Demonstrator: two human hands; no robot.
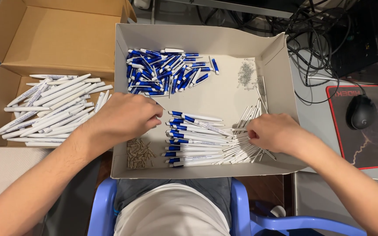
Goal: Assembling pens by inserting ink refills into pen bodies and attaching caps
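Right, head view: both hands are down inside the grey tray point(123, 39), which sits on the person's lap. Left hand point(121, 118) is curled, fingertips pinched together near the tray's middle; can't tell if anything thin sits between them. Just right of those fingertips, and a bit lower, lies the row of white pens w/ blue ends point(193, 139), stacked side by side, tips toward the left hand, close but not clearly touching. Right hand point(273, 132) is loosely closed, fingers down into the pile of thin white refills point(246, 118), gripping some; that pile touches the pens' right ends. Blue clips point(167, 72) heap at the tray's far side, well apart from both hands. Small tan bits point(138, 153) lie under the left wrist. Cardboard box point(49, 35) w/ white pen barrels point(51, 109) sits left.
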